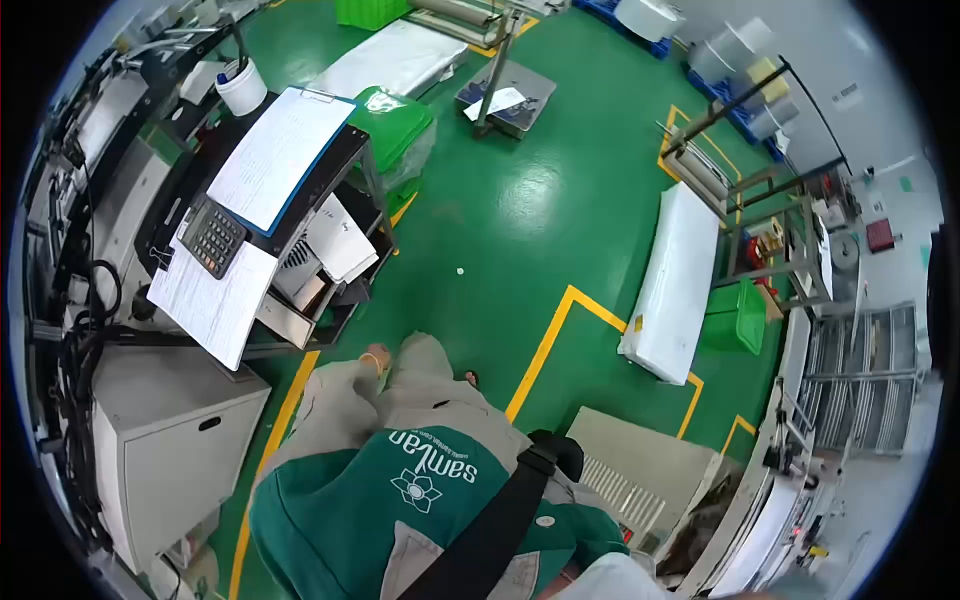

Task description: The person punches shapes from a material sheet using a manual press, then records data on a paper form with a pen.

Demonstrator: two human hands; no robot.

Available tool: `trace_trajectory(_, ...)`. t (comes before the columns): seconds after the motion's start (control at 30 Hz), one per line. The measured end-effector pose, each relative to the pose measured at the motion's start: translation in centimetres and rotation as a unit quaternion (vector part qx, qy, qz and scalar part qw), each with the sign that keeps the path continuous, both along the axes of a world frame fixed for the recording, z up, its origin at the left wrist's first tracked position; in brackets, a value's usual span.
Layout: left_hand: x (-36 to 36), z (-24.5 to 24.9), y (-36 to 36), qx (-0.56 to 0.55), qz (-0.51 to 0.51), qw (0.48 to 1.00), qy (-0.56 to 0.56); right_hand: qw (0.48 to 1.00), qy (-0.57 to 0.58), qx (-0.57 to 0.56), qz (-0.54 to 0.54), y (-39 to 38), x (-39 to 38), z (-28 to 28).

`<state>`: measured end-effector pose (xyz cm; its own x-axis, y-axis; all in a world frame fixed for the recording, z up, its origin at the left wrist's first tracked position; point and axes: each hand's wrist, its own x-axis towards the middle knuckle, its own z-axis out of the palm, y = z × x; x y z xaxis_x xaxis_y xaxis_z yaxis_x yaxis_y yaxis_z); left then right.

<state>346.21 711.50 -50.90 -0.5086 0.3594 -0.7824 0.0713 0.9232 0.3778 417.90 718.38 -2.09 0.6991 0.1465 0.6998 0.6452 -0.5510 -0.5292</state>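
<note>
Green floor (490, 235) below, I'd guide what seems the left hand (376, 356) clear of the black desk (342, 158); its finger spread I can't tell

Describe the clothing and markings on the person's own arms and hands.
The left arm wears a loose grey-beige sleeve, green towards the shoulder. A thin yellow-orange band shows by the left hand. The green top bears white lettering and a flower outline. The right hand cannot be made out.

Head cam, wide view, fwd + down; torso (430, 475) close btm
</note>
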Motion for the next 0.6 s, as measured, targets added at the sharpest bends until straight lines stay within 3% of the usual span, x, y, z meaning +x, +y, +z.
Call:
trace_trajectory(0.07,-1.0,-0.4,2.3,0.014,0.091,0.994,-0.054,0.99,-0.061,0.027,0.125,11.2,-2.7,2.2)
trace_trajectory(0.13,-2.9,-0.4,7.4,0.054,0.173,0.978,-0.1,0.957,-0.036,-0.047,0.285,23.2,-11.0,-3.6)
trace_trajectory(0.17,-4.2,-0.7,11.0,0.081,0.21,0.966,-0.125,0.914,-0.032,-0.06,0.401,26.1,-21.3,-5.0)
trace_trajectory(0.2,-6.0,-1.3,14.8,0.107,0.246,0.952,-0.148,0.902,-0.05,-0.177,0.391,30.7,-25.9,-9.6)
trace_trajectory(0.23,-8.1,-1.7,19.0,0.134,0.279,0.935,-0.172,0.77,0.079,-0.071,0.629,32.9,-34.7,-12.1)
trace_trajectory(0.27,-10.4,-2.2,23.3,0.163,0.314,0.915,-0.194,0.742,0.139,-0.199,0.625,34.4,-40.1,-14.6)
trace_trajectory(0.3,-13.1,-2.5,28.0,0.188,0.338,0.895,-0.221,0.686,0.06,-0.309,0.655,36.1,-45.1,-17.3)
trace_trajectory(0.33,-15.4,-1.1,32.3,0.232,0.409,0.851,-0.232,0.621,0.055,-0.332,0.708,37.1,-50.8,-19.0)
trace_trajectory(0.37,-18.1,0.4,36.8,0.279,0.476,0.799,-0.241,0.587,0.119,-0.387,0.701,37.8,-55.4,-20.1)
trace_trajectory(0.4,-21.2,-2.0,41.2,0.301,0.52,0.759,-0.251,0.573,0.078,-0.401,0.71,39.1,-58.2,-22.9)
trace_trajectory(0.43,-24.3,-6.5,45.0,0.318,0.563,0.716,-0.264,0.551,0.122,-0.458,0.687,40.1,-60.6,-24.3)
trace_trajectory(0.5,-29.9,-13.8,50.5,0.301,0.586,0.703,-0.27,0.531,0.109,-0.54,0.644,42.0,-63.7,-25.4)
trace_trajectory(0.57,-32.9,-9.2,53.4,0.252,0.661,0.667,-0.236,0.51,0.169,-0.576,0.616,43.7,-64.9,-24.7)
trace_trajectory(0.6,-34.4,-9.5,54.3,0.241,0.686,0.639,-0.251,0.535,0.181,-0.575,0.592,44.8,-64.6,-25.0)
